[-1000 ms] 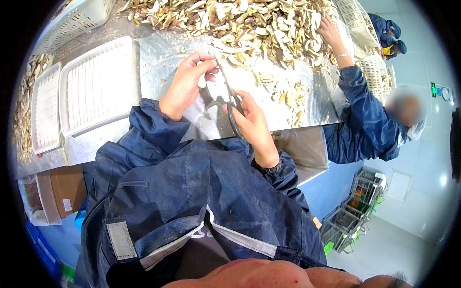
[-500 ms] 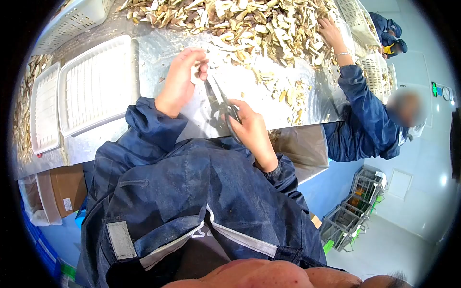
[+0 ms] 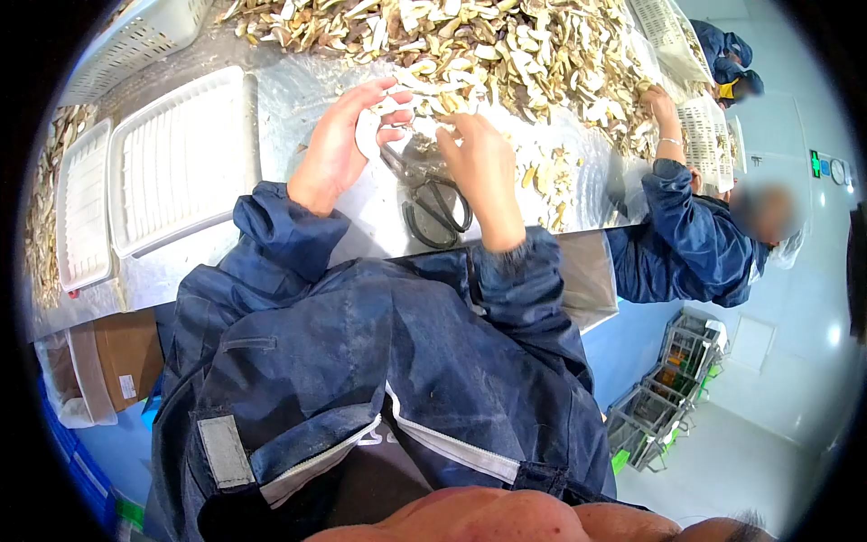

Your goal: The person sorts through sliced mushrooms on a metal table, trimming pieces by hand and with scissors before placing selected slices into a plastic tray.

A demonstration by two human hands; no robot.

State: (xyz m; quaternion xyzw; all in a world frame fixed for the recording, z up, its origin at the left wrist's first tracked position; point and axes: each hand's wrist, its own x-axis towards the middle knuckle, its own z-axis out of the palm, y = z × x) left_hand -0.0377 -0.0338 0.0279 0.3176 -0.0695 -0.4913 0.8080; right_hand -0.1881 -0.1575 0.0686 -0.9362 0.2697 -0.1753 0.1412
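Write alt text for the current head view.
A person's left hand holds a white piece over a metal table, while the right hand is near a heap of pale and brown slices. Black-handled scissors lie between the hands. Two white trays sit at left; a co-worker in blue is at right.

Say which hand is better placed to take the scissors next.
Probably the right hand: the handles of the scissors lie close beside it, while the left hand holds a white piece. Whether the right fingertips pinch anything is hard to tell.
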